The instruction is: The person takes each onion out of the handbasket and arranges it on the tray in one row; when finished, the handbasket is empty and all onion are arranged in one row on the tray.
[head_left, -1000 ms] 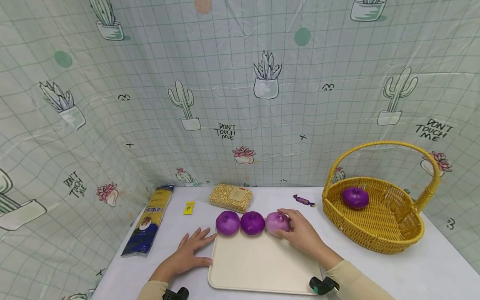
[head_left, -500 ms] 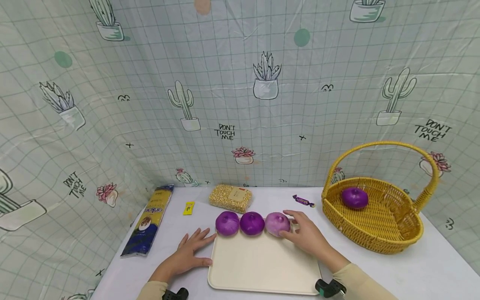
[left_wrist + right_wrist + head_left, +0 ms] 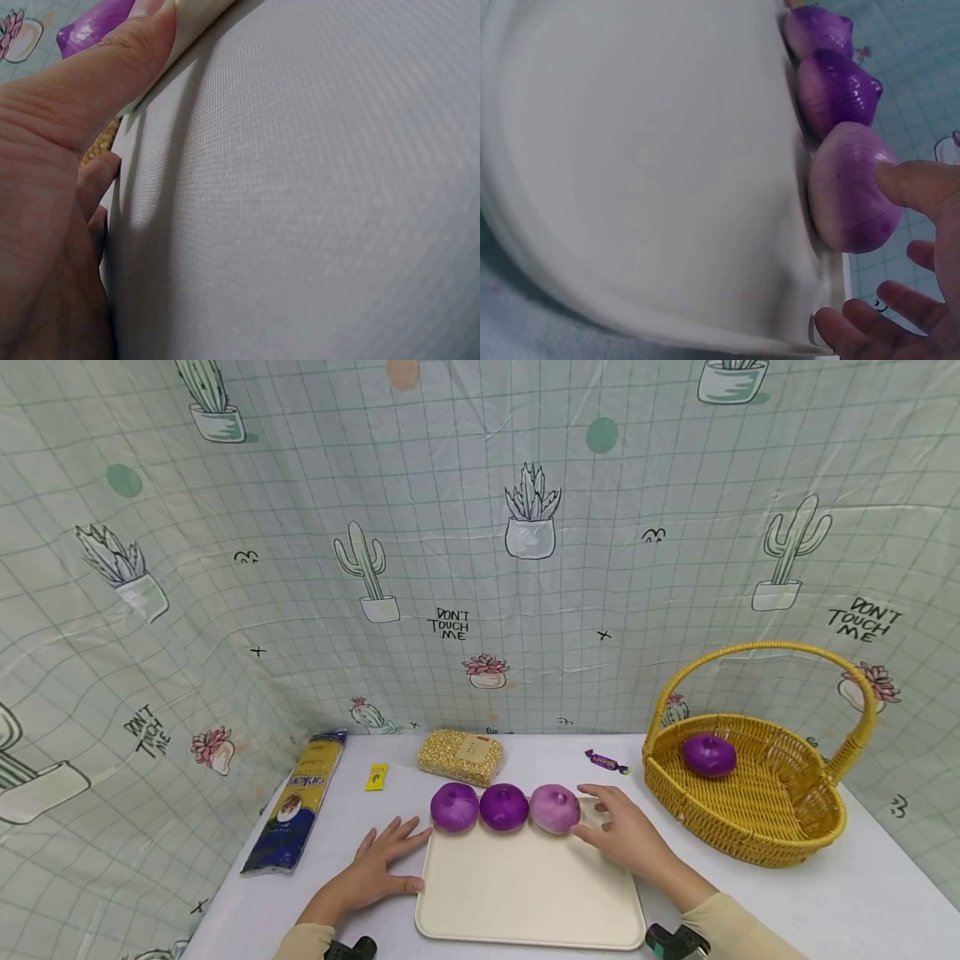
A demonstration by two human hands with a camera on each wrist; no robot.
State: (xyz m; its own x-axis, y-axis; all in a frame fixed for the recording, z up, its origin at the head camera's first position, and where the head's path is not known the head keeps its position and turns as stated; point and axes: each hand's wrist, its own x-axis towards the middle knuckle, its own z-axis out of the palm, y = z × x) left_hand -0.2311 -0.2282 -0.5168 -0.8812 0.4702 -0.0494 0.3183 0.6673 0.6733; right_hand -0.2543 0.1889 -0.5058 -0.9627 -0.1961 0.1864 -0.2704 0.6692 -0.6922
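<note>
Along the far edge of a cream tray (image 3: pixel 525 893) three purple onions stand in a row: the left onion (image 3: pixel 454 807), the darker middle onion (image 3: pixel 504 807) and the paler right onion (image 3: pixel 555 809). My right hand (image 3: pixel 633 847) is just right of the pale onion, fingers spread and holding nothing. In the right wrist view its thumb (image 3: pixel 919 184) overlaps the pale onion (image 3: pixel 853 187); contact cannot be made out. Flat on the table, my left hand (image 3: pixel 375 868) has its thumb at the tray's left edge. The left wrist view shows that thumb (image 3: pixel 124 64) against the rim.
To the right stands a yellow wicker basket (image 3: pixel 735 837) with a tall handle and one purple onion (image 3: pixel 708 755) inside. Behind the tray lie a bag of yellow kernels (image 3: pixel 461 757), a purple-wrapped candy (image 3: pixel 607 762) and a small yellow packet (image 3: pixel 377 777). A long blue-and-yellow packet (image 3: pixel 294 810) lies far left.
My right hand has let go of the pale onion and drawn away to the right, its fingers opening. The onion stays at the row's right end. My left hand keeps its place.
</note>
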